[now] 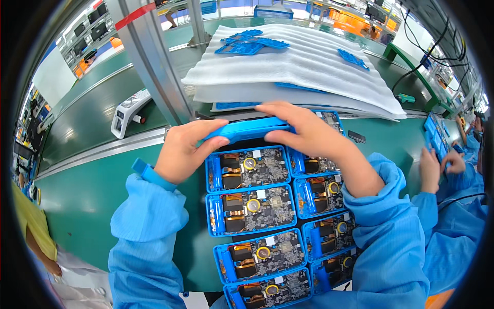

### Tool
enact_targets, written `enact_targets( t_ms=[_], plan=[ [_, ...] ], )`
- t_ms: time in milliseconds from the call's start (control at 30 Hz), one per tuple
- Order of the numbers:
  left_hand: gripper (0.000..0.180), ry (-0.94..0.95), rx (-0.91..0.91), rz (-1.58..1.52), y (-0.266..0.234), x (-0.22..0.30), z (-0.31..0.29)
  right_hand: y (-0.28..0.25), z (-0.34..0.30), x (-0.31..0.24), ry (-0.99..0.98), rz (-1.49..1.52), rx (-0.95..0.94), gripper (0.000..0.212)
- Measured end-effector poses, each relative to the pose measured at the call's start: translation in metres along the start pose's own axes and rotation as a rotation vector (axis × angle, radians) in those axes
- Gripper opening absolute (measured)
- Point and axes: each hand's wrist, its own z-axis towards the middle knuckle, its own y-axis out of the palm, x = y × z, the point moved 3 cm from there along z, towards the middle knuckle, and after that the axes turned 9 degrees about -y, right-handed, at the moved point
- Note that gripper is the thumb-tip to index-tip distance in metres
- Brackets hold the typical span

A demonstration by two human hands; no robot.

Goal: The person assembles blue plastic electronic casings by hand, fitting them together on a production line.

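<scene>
Blue carrier frame [247,129]: held edge-on at the far end of the two columns of board trays, above the green bench; both hands were on it.
Long axis: ran left to right across the scene, roughly level, with the left end slightly nearer and lower.
Left hand [182,149]: closed around the frame's left end, thumb over the top edge, fingers curled under; a blue wrist strap [149,174] sat at the cuff.
Right hand [303,131]: lay over the frame's right half, fingers pressed together along the far edge, thumb tucked beneath on the near side.
Nearer hand: neither; the frame sat between the two, each gripping its own end.
Board trays [249,167]: blue carriers with circuit boards, in two columns running toward the near edge, directly nearward of the frame; whether the frame touched the farthest tray could not be told.
Foam sheets [303,67]: white stack just beyond the hands, with loose blue frames [249,42] on top.
Handheld device [128,110]: white, far left on the bench, well apart.
Co-worker's hands [437,165]: far right, at a separate stack.
</scene>
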Motion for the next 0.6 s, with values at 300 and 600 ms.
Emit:
enact_targets(
  t_ms=[300,600],
  plan=[
    [0.030,-0.052,-0.031,-0.056,-0.005,0.007,0.009,-0.012,-0.011,0.012,0.179,-0.100,-0.173,0.030],
    [0.055,0.386,0.315,0.865,0.003,0.080,0.002,-0.018,0.002,-0.005,0.522,0.633,0.019,0.035]
  ],
)
